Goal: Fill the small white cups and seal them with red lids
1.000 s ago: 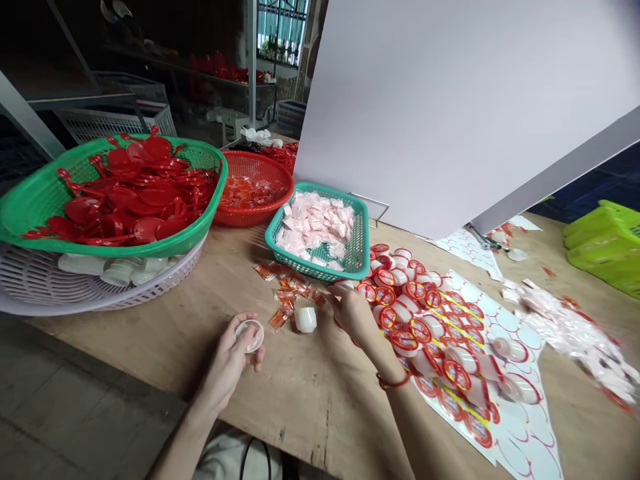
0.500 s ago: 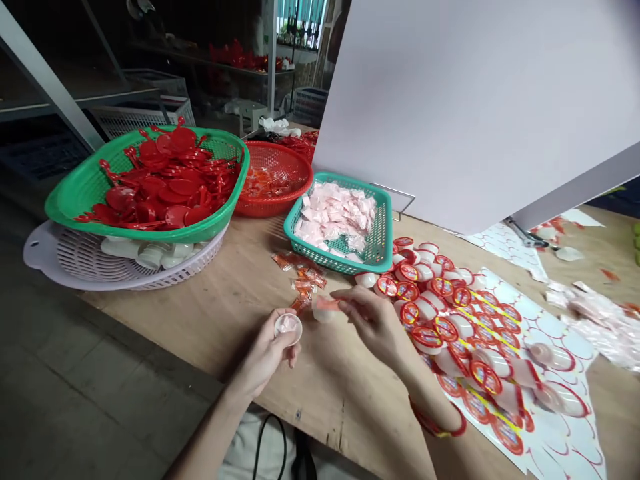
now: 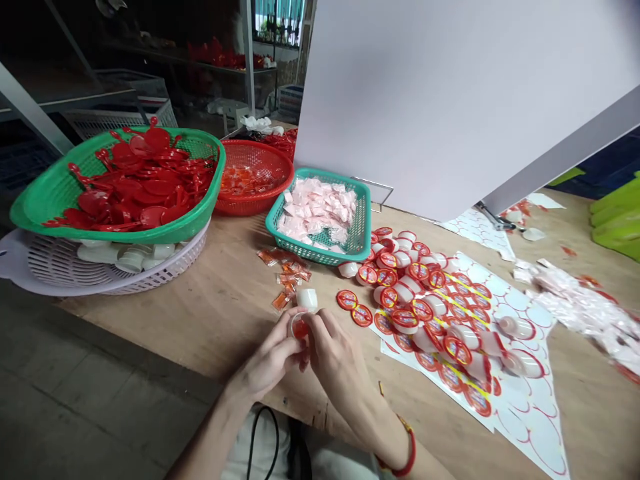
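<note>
My left hand (image 3: 267, 367) is closed around a small white cup (image 3: 293, 320), its mouth tilted up towards me. My right hand (image 3: 333, 353) reaches over the rim, with its fingertips pinched at an orange sachet (image 3: 301, 329) that sits inside the cup. Those fingertips are partly hidden. Just behind the hands another white cup (image 3: 307, 299) stands on the wooden table. Several orange sachets (image 3: 290, 270) lie scattered beside it. Two loose round red labels (image 3: 354, 307) lie right of that cup.
A green basket (image 3: 195, 227) of red plastic pieces rests on a lilac basket (image 3: 60, 280). Behind are a red basket (image 3: 280, 180) and a teal basket (image 3: 365, 230) of pale pink packets. Lidded cups (image 3: 410, 287) cover label sheets (image 3: 525, 407) at right. A white panel (image 3: 425, 100) rises behind.
My right hand has brought the orange sachet left and down into the cup in my left hand. The view has turned slightly right, and the loose labels are now uncovered.
</note>
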